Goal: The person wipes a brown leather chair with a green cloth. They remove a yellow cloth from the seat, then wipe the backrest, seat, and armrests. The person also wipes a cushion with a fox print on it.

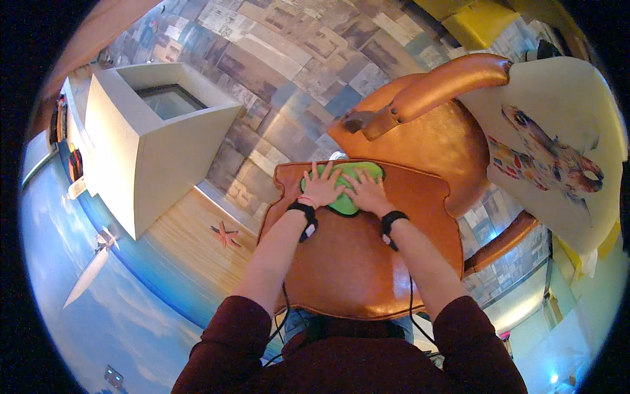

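My left hand (pixel 322 188) lies flat with spread fingers on the left part of a green pad or cloth with a dark edge (pixel 344 205). On its right part rests my right hand (pixel 366 193), palm down, fingers spread. The two hands are side by side, close together. Beneath the green piece is a brown leather-like cushion or chair part with a piped edge (pixel 344 266), which reaches back towards my body. Both wrists wear black bands with cables hanging down. What lies under my palms is hidden.
Beyond the cushion stands a brown armchair (pixel 433 143) with a curved armrest (pixel 453 83). A pale cover with a printed animal picture (pixel 546 152) hangs over its back. At left is a white box-shaped structure (pixel 182 143) beside a painted sea wall (pixel 113 295). The floor is wood-patterned (pixel 275 64).
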### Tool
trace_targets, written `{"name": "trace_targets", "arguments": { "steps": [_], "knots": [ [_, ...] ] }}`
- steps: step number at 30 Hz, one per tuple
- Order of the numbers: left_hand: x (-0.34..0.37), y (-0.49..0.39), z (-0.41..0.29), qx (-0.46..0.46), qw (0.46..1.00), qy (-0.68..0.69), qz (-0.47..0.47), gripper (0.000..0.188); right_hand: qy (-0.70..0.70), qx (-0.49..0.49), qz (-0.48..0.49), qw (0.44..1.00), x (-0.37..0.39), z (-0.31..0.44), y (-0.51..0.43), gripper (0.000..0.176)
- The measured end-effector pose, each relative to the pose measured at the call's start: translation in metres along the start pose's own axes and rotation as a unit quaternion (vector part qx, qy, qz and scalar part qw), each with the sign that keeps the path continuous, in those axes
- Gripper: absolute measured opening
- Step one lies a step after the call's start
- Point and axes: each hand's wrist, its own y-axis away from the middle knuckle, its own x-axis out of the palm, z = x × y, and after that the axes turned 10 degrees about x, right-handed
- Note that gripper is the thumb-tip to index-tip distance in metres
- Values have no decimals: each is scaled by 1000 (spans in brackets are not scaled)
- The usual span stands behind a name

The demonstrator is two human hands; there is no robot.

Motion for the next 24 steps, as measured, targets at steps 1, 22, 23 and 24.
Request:
{"name": "trace_targets", "arguments": {
  "steps": [1,22,23,24],
  "knots": [
    [-2,9,11,-15,1000,6,5,72,2,-3,15,1000,3,15,-3,58],
    [15,159,36,47,999,17,-2,93,21,-222,92,970,10,85,72,68],
    [10,191,20,45,998,22,23,94,14,-254,104,961,6,86,99,69],
    [5,221,1,55,998,29,29,95,29,-291,101,951,2,87,125,71]
  ]
}}
